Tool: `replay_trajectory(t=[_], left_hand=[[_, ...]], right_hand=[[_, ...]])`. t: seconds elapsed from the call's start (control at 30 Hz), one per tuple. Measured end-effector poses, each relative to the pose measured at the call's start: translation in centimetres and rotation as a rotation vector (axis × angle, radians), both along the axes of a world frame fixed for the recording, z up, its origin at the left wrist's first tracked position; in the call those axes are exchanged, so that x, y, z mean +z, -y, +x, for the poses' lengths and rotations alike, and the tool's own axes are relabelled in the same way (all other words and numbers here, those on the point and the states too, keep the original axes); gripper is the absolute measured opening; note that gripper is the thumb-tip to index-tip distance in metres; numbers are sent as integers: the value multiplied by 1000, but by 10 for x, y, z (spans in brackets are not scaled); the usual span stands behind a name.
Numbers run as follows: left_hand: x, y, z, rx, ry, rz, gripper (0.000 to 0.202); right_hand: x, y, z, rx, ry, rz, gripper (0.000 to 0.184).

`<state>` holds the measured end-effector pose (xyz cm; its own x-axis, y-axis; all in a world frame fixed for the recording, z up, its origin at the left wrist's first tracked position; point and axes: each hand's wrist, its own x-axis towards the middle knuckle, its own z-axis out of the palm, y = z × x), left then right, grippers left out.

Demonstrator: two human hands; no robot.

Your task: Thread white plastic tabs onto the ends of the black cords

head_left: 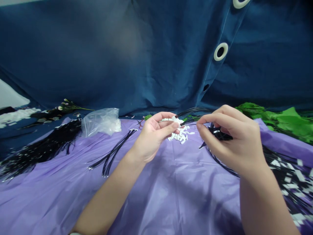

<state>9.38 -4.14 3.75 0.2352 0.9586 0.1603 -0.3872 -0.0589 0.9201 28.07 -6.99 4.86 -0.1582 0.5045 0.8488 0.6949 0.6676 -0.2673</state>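
My left hand (156, 132) pinches a small white connector piece (176, 120) between thumb and fingers, just above a little heap of white connector pieces (180, 134) on the purple plastic sheet (171, 192). My right hand (232, 140) is closed on a bundle of thin black wires (193, 112) that loop up and back under the palm. The wire tips point toward the white piece in my left hand, almost touching it.
A clear plastic bag (101, 121) lies at the left back. Loose black wires (112, 153) lie beside it, a large black wire pile (39, 150) lies far left, and wires with white ends (290, 182) lie at right. Green material (281, 120) and a blue curtain (146, 55) stand behind.
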Motion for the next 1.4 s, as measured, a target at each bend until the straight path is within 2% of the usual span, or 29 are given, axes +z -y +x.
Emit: replay_trajectory(t=[0.27,0.5,0.77,1.0,1.07,1.1,1.13,1.2,1.23,1.33,1.37,1.4], left_hand=[[-2,0,0,-41,10,-19,26],[-2,-1,3,-18,-16,-76,27],[-6,-4,2,36,-3,-118,30],[-9,-12,7,24,35,-166,32],[-10,-14,6,10,49,-163,31],[-10,-15,6,-3,51,-156,31],[-11,-16,5,-19,45,-147,31],[-12,-19,4,-54,16,-120,32],[-13,-22,3,-69,-14,-101,32],[-21,-39,-3,-66,-201,-14,33],[-26,-49,-8,-40,-292,19,35],[-31,-59,-15,40,-390,40,36]], right_hand=[[-2,0,2,-1,82,7,6],[-9,-5,-1,-82,223,47,8],[-20,-22,-8,-31,229,56,14],[-24,-32,-8,-14,240,13,17],[-26,-38,-5,-29,216,32,13],[-28,-43,-2,-49,192,46,19],[-30,-48,1,-64,158,50,35],[-35,-59,7,-22,64,-63,66],[-37,-63,11,35,15,-193,68],[-40,-71,25,117,-76,-584,36],[-39,-70,31,72,-91,-640,39],[-37,-68,39,-7,-96,-647,45]])
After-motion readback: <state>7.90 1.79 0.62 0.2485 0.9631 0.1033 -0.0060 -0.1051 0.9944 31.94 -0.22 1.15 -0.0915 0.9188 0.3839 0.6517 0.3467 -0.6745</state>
